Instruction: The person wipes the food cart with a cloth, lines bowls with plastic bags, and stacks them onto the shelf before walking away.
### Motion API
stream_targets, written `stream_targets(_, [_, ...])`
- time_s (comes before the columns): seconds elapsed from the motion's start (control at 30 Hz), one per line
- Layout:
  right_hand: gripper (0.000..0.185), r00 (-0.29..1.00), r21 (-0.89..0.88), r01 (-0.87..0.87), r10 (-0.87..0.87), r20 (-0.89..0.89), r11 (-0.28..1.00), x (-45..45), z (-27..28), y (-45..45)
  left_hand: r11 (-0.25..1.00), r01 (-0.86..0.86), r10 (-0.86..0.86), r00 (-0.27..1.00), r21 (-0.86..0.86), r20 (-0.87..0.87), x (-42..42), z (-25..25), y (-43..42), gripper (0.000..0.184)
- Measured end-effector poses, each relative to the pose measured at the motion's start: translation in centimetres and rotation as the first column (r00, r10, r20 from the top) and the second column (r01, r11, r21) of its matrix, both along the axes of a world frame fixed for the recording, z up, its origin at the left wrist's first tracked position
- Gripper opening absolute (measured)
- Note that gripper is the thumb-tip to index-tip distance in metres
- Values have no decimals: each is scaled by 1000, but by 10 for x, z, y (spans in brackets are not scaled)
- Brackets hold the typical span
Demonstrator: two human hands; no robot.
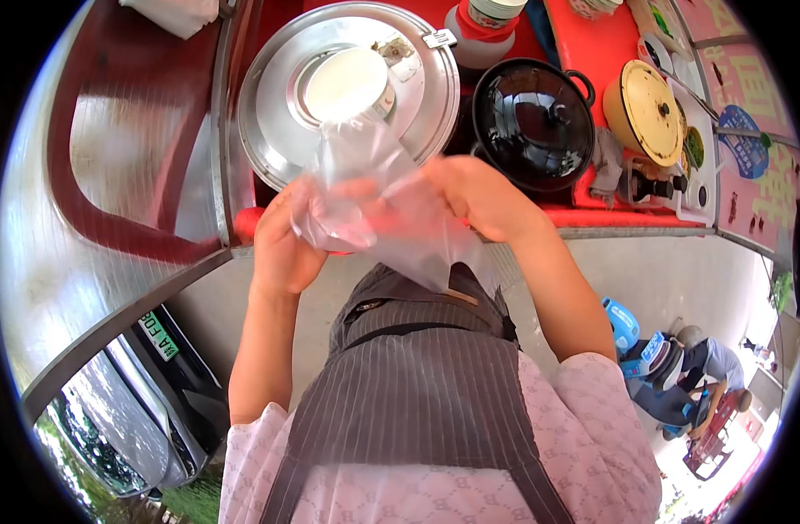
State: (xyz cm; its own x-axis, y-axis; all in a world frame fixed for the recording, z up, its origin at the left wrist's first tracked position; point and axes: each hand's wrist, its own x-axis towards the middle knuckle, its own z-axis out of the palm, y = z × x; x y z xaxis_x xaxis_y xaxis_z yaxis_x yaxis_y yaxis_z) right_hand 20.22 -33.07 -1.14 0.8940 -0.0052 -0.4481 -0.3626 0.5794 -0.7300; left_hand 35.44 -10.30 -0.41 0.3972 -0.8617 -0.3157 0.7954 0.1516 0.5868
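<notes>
A clear plastic bag (391,196) is stretched between my two hands, in front of my apron. My left hand (286,236) is closed on the bag's left side, with the film lying over the fingers. On the other side, my right hand (483,196) grips the bag's upper right part, its fingertips partly hidden by the film. Just beyond the bag, a white bowl (348,85) sits on a large round metal lid (269,113). The bag's top edge overlaps the near side of the bowl; whether they touch I cannot tell.
A black lidded pot (533,124) stands right of the metal lid, with a yellow lidded pot (640,113) farther right. Stacked bowls (496,10) are at the back. A grey cloth (606,166) lies by the red counter edge (583,217). People and a parked car (125,419) are outside.
</notes>
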Motion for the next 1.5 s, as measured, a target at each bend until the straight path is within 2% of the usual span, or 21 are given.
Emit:
stream_targets(0.07, [34,994,-72,-51,58,97,996,-17,4,21,999,32,-32,999,0,26,10,-4,9,53])
stream_targets(0.23, [16,948,-431,299,-318,28,852,-34,23,66,993,-48,29,984,-109,-175,-4,4,12,67])
stream_targets(0.3, [18,923,-494,352,-384,39,795,-34,21,82,999,21,-19,998,29,-60,-23,-11,18,53])
stream_targets(0.4, [27,878,-685,399,-470,94,609,-38,1,98,945,-235,201,966,228,160,-47,-7,11,19])
stream_targets(0.5, [25,866,-460,446,-500,6,768,-45,8,102,942,-270,205,933,200,295,-45,-22,15,24])
stream_targets(0.53, [25,865,-458,449,-502,6,767,-41,12,107,930,-304,223,913,206,341,-46,-22,12,24])
stream_targets(0.6, [23,709,-142,693,-704,-39,706,-30,17,122,907,-377,267,859,188,437,-47,-24,8,21])
stream_targets(0.73, [20,785,-126,613,-619,-14,780,-40,13,129,914,-374,252,828,156,501,-44,-26,12,20])
stream_targets(0.8, [26,814,-490,504,-581,-5,711,-36,17,125,912,-389,267,804,130,531,-44,-26,11,20])
stream_targets(0.87, [31,834,-632,448,-550,41,632,-31,19,124,903,-418,297,777,101,555,-41,-22,11,19])
stream_targets(0.93, [36,857,-755,383,-511,75,532,-26,18,125,907,-279,-25,712,316,702,-38,-13,19,23])
stream_targets(0.97, [40,877,-801,401,-439,196,444,-23,17,124,907,-281,-23,711,313,703,-39,-3,19,23])
stream_targets(1.03, [43,886,-833,427,-347,308,352,-20,20,123,855,-135,-455,267,501,849,-43,19,18,31])
stream_targets(1.07, [44,928,-900,364,-171,331,237,-20,26,124,749,-143,-617,207,648,759,-39,21,20,41])
stream_targets(1.1, [44,947,-943,317,11,320,105,-20,30,126,749,-148,-615,206,646,761,-31,15,24,41])
stream_targets(1.17, [42,962,-966,257,81,259,37,-23,31,135,859,-409,-404,-169,309,899,-17,6,28,43])
stream_targets(1.23, [35,990,-985,134,64,128,-104,-23,26,137,776,-462,-543,-141,430,828,-14,29,30,53])
stream_targets(1.33, [21,998,-948,-40,-53,-25,-315,-20,29,109,938,-48,-341,-302,343,890,-7,36,34,64])
stream_targets(1.37, [19,981,-895,-177,-152,-124,-410,-18,31,102,940,-61,-336,-307,334,890,-4,39,36,64])
stream_targets(1.4, [19,982,-894,-167,-147,-115,-416,-14,34,97,954,60,-274,-218,293,937,-2,41,37,65])
stream_targets(1.5, [34,993,-919,22,-99,66,-394,-1,50,86,941,35,-315,-277,337,908,8,51,38,65])
